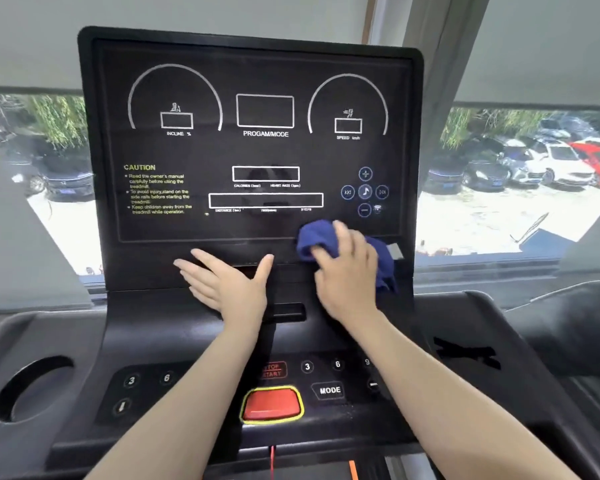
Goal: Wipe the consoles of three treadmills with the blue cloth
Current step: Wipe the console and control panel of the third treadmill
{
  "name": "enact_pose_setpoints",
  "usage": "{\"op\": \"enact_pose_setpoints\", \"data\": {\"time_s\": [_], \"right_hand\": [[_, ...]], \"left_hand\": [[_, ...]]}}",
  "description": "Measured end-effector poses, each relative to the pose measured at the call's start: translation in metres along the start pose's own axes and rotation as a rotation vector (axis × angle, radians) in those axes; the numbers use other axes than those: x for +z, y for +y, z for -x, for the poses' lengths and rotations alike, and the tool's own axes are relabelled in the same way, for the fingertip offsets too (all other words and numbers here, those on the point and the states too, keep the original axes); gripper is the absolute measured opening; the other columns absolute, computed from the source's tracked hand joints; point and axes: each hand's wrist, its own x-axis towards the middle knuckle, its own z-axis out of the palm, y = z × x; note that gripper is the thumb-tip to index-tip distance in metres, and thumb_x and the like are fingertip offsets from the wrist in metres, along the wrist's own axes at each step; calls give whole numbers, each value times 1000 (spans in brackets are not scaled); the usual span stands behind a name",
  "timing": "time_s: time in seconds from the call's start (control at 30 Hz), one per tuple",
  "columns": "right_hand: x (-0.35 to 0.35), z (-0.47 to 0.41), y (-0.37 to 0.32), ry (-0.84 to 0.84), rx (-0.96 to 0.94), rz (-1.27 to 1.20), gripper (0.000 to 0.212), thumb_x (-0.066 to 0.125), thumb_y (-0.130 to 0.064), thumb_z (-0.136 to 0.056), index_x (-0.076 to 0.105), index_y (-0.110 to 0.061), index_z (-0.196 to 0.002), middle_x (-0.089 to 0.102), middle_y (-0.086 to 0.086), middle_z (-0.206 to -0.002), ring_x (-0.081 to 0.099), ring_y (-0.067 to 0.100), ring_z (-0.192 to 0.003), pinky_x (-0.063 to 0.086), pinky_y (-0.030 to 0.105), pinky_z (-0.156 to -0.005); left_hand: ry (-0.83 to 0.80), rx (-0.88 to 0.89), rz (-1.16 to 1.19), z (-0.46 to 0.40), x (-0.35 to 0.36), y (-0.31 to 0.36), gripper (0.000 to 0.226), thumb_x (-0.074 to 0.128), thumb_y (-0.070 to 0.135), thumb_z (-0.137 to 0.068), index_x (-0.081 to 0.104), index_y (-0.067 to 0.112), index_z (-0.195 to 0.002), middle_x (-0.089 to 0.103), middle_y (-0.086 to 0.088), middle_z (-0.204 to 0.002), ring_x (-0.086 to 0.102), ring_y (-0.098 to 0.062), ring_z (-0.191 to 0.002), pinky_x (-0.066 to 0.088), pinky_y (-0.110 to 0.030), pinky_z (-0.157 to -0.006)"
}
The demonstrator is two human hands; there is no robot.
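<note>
Beyond the machine you look out through a window [520,188] onto a lot of parked cars, a red car [598,161] at the far right and a white car [561,161] beside it. Green trees [59,119] show at left, and grey roller blinds [32,39] hang above, though the glass blurs detail.

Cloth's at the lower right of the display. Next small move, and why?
Probably sweep the crumpled dark blue cloth leftward along the lower edge of the black glossy console panel. The right hand presses it at the lower right corner; the left hand rests flat below the panel, out of that path.
</note>
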Motion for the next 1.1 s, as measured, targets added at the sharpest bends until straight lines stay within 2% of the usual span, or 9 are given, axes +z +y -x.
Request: {"op": "enact_pose_setpoints", "data": {"time_s": [0.07, 0.17, 0.33, 0.47, 0.57, 0.67, 0.8, 0.97, 1.1], "right_hand": [[2, 1, 11, -48, -209, 12, 37, 41, -21, -71, 68, -24, -97, 50, 14, -134, 38, 33, -117, 27, 47, -96], [-6, -15, 51, -25, -231, 52, 41, 39, -22, -70, 68, -26, -99, 52, 12, -133, 38, 30, -117, 24, 48, -99], [-25, -39, 102, 87, 96, 2, 45, 43, -17, -72, 65, -21, -110, 49, 16, -133, 41, 37, -115, 38, 54, -92], [-22, -40, 75, 112, 386, -111, 46, 50, -11, -79, 60, -26, -121, 40, 12, -142, 36, 40, -122, 32, 53, -95], [-5, -17, 35, 118, 136, -100, 39, 43, -18, -71, 67, -23, -102, 49, 13, -133, 38, 35, -114, 36, 51, -85], [9, 8, 8, 111, -157, -47, 29, 43, -20, -68, 69, -23, -80, 56, 9, -129, 40, 31, -115, 32, 45, -85], [5, -2, 25, 93, -244, 10, 32, 42, -22, -69, 70, -24, -84, 57, 8, -128, 41, 29, -114, 31, 43, -83], [-7, -28, 65, 170, 107, 52, 43, 38, -23, -70, 64, -23, -105, 52, 15, -128, 38, 32, -108, 42, 50, -77], [-6, -36, 20, 154, 332, -10, 44, 55, -16, -73, 60, -21, -116, 49, 21, -130, 48, 42, -104, 44, 50, -71]], "left_hand": [[-3, -22, -20, -1, 9, 2, 123, 73, 54, -68, -5, -2, -146, -18, -28, -151, -7, -37, -142, 1, -43, -114], [4, -43, -53, -4, 14, 4, 133, 75, 58, -61, -9, -1, -145, -20, -26, -151, -11, -37, -142, 4, -45, -114], [-35, -117, -115, -10, 12, 10, 137, 77, 58, -61, -15, 1, -144, -22, -18, -153, -14, -34, -142, 3, -44, -115], [-30, -184, -138, -13, 14, 19, 138, 79, 55, -61, -17, 0, -144, -22, -18, -153, -14, -34, -142, 2, -42, -115], [-27, -198, -139, -13, 15, 21, 137, 79, 55, -62, -17, 0, -144, -23, -18, -153, -15, -33, -142, 1, -42, -115], [-17, -174, -142, -12, 16, 18, 135, 77, 55, -63, -17, 0, -144, -22, -18, -153, -14, -33, -142, 1, -42, -115], [-5, -155, -124, -10, 16, 15, 135, 77, 55, -63, -16, 0, -144, -21, -18, -153, -14, -34, -142, 1, -42, -115], [-13, -120, -97, -11, 17, 11, 135, 76, 57, -64, -17, 0, -144, -22, -18, -153, -15, -34, -142, 0, -43, -115], [13, -122, -81, -8, 17, 10, 135, 77, 56, -62, -16, 1, -144, -21, -17, -153, -14, -33, -142, 1, -43, -115]]}}
